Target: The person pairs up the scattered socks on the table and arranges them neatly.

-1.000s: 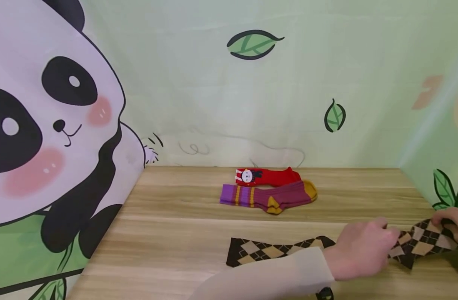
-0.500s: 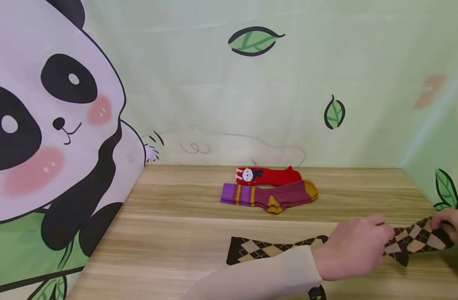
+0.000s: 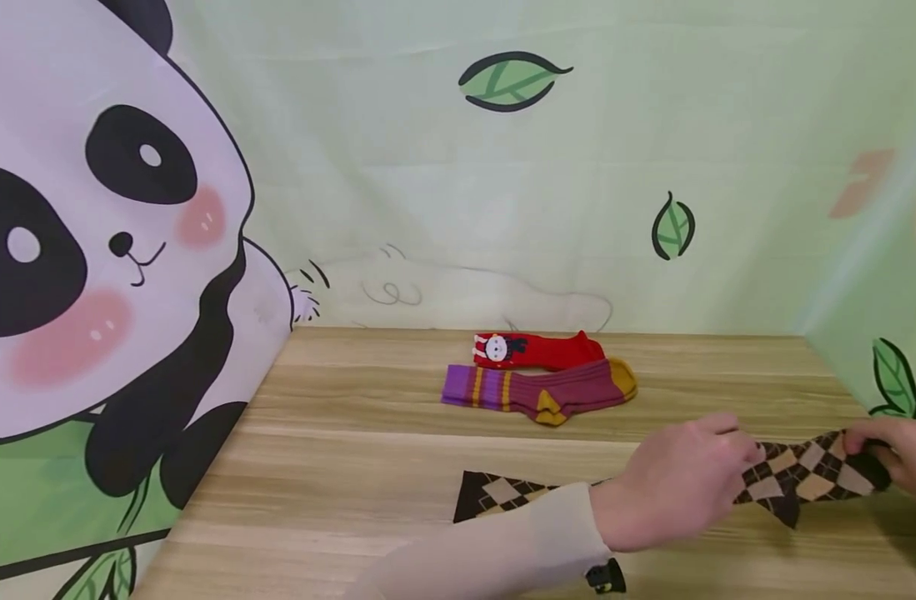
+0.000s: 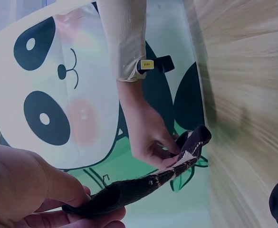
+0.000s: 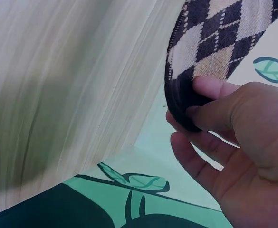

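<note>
A brown, black and tan argyle sock (image 3: 813, 475) is stretched between the two hands above the table. My left hand (image 3: 675, 483) pinches its dark cuff end, seen close in the left wrist view, where the left hand (image 4: 39, 190) fills the lower left. My right hand (image 3: 900, 454) pinches the black toe; in the right wrist view the right hand (image 5: 238, 133) has thumb and fingers on that tip. A matching argyle sock (image 3: 495, 493) lies flat on the table, partly hidden behind the left forearm.
On the wooden table (image 3: 337, 475), a purple and mustard sock pair (image 3: 533, 392) lies towards the back, touching a red sock (image 3: 551, 353) with a cartoon face. A printed panda cloth wall (image 3: 397, 167) stands behind and at both sides.
Both hands have shifted left with the held argyle sock between them. The left forearm now covers more of the flat argyle sock. The purple and red socks stay put.
</note>
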{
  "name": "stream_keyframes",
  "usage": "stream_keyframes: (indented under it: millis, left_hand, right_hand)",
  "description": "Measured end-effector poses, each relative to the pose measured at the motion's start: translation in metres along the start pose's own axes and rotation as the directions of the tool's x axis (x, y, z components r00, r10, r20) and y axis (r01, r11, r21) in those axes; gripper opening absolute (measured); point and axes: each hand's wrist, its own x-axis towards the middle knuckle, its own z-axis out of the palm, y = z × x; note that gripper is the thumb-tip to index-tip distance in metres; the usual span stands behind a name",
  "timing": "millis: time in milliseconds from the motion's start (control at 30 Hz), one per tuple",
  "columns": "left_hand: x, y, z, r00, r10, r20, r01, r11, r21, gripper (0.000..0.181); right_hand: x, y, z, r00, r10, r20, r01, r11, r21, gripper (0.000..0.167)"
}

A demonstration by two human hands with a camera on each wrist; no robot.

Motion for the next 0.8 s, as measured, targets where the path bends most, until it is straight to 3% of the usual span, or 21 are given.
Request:
stream_keyframes:
  millis: [167,233,433,567,800]
  left_hand:
    - [-0.007,-0.008,-0.005,0.999,-0.011,-0.054,0.009,0.999,-0.031,0.022]
    - [-0.011,-0.011,-0.006,0.997,-0.013,-0.075,0.009,0.999,-0.048,0.021]
    - [-0.023,-0.021,-0.011,0.99,-0.018,-0.138,0.007,0.996,-0.084,0.019]
    - [-0.029,-0.027,-0.013,0.988,-0.029,-0.15,0.011,0.993,-0.115,0.019]
    - [-0.04,-0.041,-0.014,0.977,-0.048,-0.208,0.016,0.988,-0.152,0.018]
  right_hand:
    - [-0.001,-0.01,0.003,0.991,-0.031,-0.129,0.033,0.999,0.017,0.042]
    - [0.0,-0.013,0.002,0.988,-0.037,-0.147,0.041,0.999,0.024,0.042]
    - [0.003,-0.025,-0.003,0.989,-0.027,-0.145,0.033,0.999,0.036,0.043]
    - [0.004,-0.031,-0.006,0.992,-0.027,-0.125,0.034,0.998,0.053,0.044]
    - [0.006,-0.044,-0.011,0.979,-0.054,-0.196,0.067,0.996,0.059,0.042]
